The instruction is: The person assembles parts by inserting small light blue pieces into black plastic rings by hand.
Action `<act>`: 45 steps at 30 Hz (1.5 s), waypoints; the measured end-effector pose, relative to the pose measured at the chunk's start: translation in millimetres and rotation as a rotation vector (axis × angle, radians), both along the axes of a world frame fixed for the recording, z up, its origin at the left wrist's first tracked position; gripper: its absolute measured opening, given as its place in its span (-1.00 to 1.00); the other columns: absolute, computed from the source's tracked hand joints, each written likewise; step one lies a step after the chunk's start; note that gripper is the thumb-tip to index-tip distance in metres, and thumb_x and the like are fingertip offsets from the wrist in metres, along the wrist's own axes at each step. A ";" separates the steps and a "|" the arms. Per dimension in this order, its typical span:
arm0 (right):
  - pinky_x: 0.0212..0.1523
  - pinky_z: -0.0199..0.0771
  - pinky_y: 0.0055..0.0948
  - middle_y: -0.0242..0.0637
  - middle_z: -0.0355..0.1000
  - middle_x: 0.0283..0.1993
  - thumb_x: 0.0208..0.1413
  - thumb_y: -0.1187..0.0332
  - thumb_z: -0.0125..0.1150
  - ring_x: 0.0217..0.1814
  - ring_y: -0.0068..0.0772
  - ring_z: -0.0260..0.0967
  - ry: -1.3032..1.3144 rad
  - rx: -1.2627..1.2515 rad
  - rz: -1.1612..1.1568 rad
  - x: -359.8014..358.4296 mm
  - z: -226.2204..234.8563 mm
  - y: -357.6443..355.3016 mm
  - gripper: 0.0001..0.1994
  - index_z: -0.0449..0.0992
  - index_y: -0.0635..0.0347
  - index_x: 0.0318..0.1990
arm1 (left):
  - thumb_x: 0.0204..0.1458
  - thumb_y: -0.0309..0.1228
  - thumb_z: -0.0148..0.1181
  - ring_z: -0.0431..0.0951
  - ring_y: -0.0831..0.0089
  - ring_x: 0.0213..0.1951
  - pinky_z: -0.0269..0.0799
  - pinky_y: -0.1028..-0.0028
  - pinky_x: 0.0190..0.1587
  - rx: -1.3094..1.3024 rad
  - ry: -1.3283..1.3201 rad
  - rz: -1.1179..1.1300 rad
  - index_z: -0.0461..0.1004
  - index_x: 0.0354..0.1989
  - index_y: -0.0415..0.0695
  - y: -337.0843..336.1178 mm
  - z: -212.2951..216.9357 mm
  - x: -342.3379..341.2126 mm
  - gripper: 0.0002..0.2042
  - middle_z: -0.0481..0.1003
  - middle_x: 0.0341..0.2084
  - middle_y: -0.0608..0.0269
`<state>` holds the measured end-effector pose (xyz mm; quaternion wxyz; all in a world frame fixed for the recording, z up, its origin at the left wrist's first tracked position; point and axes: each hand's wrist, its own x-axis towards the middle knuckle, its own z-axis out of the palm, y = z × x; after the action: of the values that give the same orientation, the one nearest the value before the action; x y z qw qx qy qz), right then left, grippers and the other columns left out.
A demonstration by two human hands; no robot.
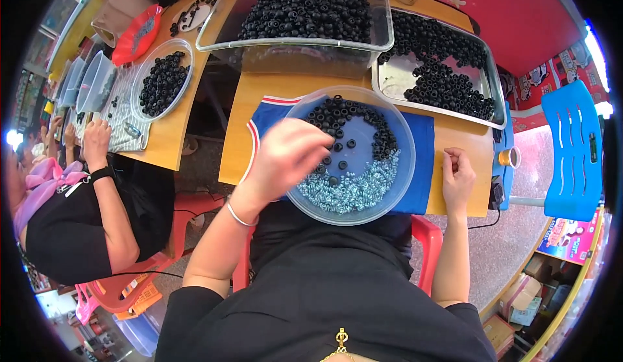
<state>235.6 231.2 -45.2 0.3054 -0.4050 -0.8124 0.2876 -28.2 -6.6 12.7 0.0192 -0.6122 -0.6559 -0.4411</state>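
Note:
A round clear plastic tub (410,157) sits in front of me on a blue cloth (418,128). Inside it, black ring-shaped pieces (383,128) with holes lie along the far side, and small shiny pale coils (350,193) fill the near side. My left hand (289,157), smeared by motion, is over the tub's left part, its fingers bent above the black pieces; whether it holds one is hidden. My right hand (457,167) is at the table's right side, apart from the tub, with fingers curled together. What lies within them, if anything, is too small to make out.
Behind the tub stands a deep clear bin (295,60) heaped with black pieces. A metal tray (396,83) of them is at the far right. To the left, another person's hand (97,135) is near a round tub (191,79). A blue chair (571,154) stands right.

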 end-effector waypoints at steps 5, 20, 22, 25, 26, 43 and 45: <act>-0.46 0.39 -0.53 -0.28 0.46 -0.53 0.14 0.44 0.20 -0.54 -0.55 0.38 0.031 0.004 0.002 -2.0 -1.9 0.4 -0.90 0.51 0.30 -0.26 | -0.13 -0.45 0.31 0.51 0.29 -0.28 0.40 0.35 -0.22 -0.303 0.196 -0.120 0.53 -0.32 -0.10 21.0 -17.7 25.8 -0.83 0.49 -0.42 0.27; -0.46 0.40 -0.54 -0.28 0.46 -0.53 0.13 0.47 0.20 -0.55 -0.56 0.38 0.046 0.005 0.008 -1.6 -2.7 0.8 -0.91 0.51 0.30 -0.27 | -0.12 -0.47 0.28 0.50 0.17 -0.27 0.43 0.28 -0.19 -0.411 0.100 -0.115 0.50 -0.31 -0.17 20.2 -29.8 33.8 -0.82 0.43 -0.41 0.16; -0.46 0.40 -0.54 -0.28 0.46 -0.53 0.13 0.47 0.20 -0.55 -0.56 0.38 0.038 0.001 0.004 -1.9 -2.9 1.2 -0.91 0.51 0.30 -0.27 | -0.12 -0.49 0.28 0.49 0.15 -0.26 0.44 0.27 -0.19 -0.395 0.075 -0.120 0.51 -0.30 -0.18 19.5 -29.5 33.4 -0.82 0.42 -0.40 0.15; -0.47 0.39 -0.54 -0.27 0.46 -0.54 0.13 0.47 0.20 -0.55 -0.56 0.38 0.045 0.009 0.004 -2.3 -3.1 1.1 -0.91 0.51 0.30 -0.27 | -0.05 -0.54 0.24 0.53 0.28 -0.31 0.46 0.39 -0.25 -0.253 -0.053 -0.095 0.53 -0.23 -0.20 15.4 -22.8 33.0 -0.82 0.44 -0.38 0.18; -0.47 0.39 -0.55 -0.27 0.46 -0.53 0.13 0.46 0.20 -0.55 -0.56 0.38 0.048 0.015 0.007 -2.4 -3.5 1.3 -0.91 0.51 0.31 -0.27 | 0.01 -0.55 0.21 0.53 0.37 -0.33 0.46 0.45 -0.27 -0.277 -0.304 -0.114 0.54 -0.19 -0.22 12.6 -15.9 34.1 -0.83 0.45 -0.36 0.21; -0.45 0.40 -0.54 -0.26 0.47 -0.52 0.13 0.47 0.19 -0.53 -0.56 0.39 0.044 -0.002 0.002 -2.6 -3.5 0.6 -0.92 0.51 0.31 -0.29 | 0.20 -0.57 0.03 0.55 0.47 -0.13 0.50 0.56 -0.01 0.289 -1.636 -0.133 0.49 -0.04 -0.25 -26.1 -29.6 0.4 -0.80 0.53 -0.10 0.11; -0.45 0.41 -0.54 -0.27 0.47 -0.52 0.13 0.48 0.18 -0.53 -0.56 0.39 0.035 -0.008 0.001 -2.3 -2.1 0.2 -0.92 0.51 0.31 -0.29 | 0.19 -0.58 0.04 0.55 0.47 -0.13 0.50 0.56 -0.02 0.291 -1.646 -0.144 0.48 -0.04 -0.25 -27.9 -33.2 3.7 -0.80 0.52 -0.10 0.11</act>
<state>233.3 231.4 -47.4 0.3177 -0.4006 -0.8061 0.2980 -24.5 -34.5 -20.4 -0.4150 -0.1264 -0.3564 -0.8275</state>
